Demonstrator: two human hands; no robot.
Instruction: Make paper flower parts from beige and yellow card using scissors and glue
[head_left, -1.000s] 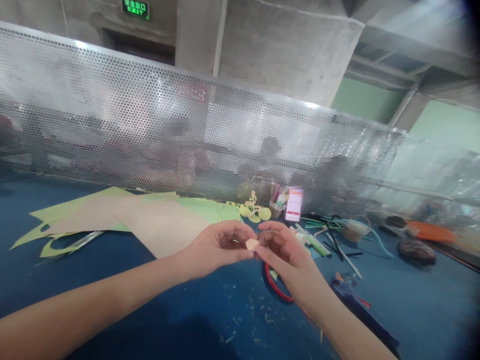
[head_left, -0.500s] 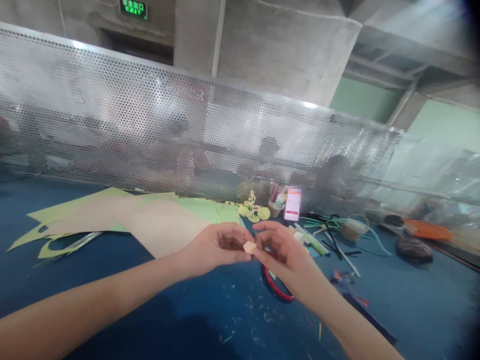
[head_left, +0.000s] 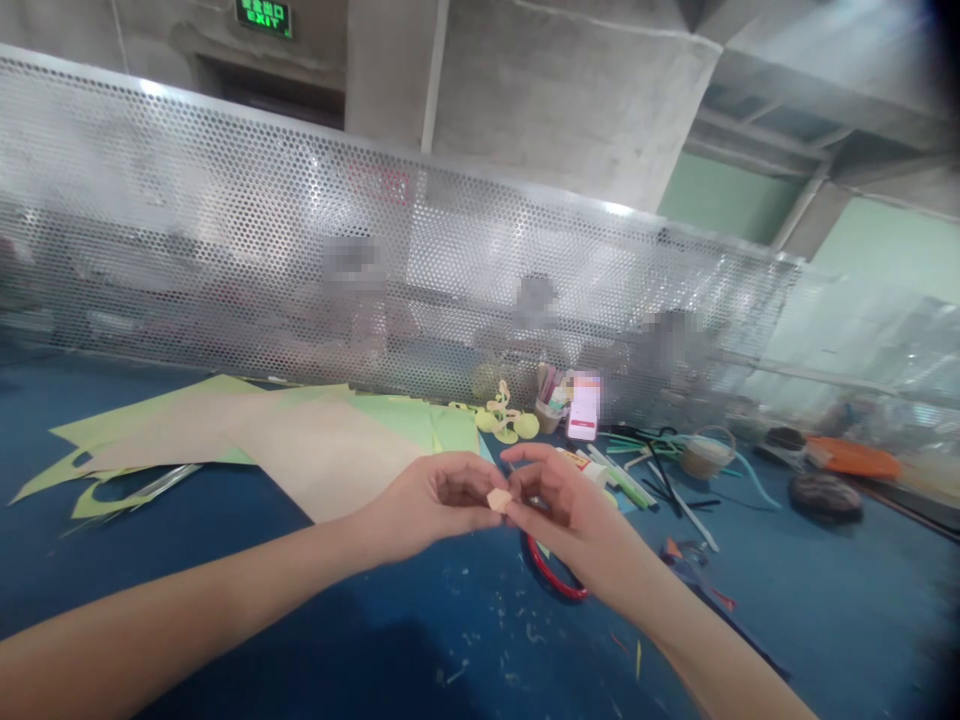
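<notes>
Between the fingertips of both hands is a small pale-peach folded piece of paper [head_left: 499, 500], held above the blue table [head_left: 360, 630]. My left hand [head_left: 431, 505] pinches it from the left, thumb below and fingers curled over. From the right, my right hand [head_left: 559, 510] grips its edge with thumb and fingers; the exact contact is partly hidden. Under my right hand a red ring-shaped handle [head_left: 553, 572] lies on the table, its other parts covered. A white tube with a red and yellow label [head_left: 585, 465] shows just behind the right hand.
Large pale and green paper sheets [head_left: 315, 450] spread at left. Yellow paper shapes [head_left: 506, 420], a cup of pens [head_left: 549, 410] and a propped phone [head_left: 584, 405] stand behind. Coloured strips [head_left: 637, 485], a small bucket [head_left: 705, 455] and a dark bundle [head_left: 825, 498] lie right. A perforated metal screen [head_left: 300, 230] borders the table.
Both hands keep their pinch on the small paper piece, with barely any finger movement. The view has shifted slightly, and more of the tube's label shows behind my right hand.
</notes>
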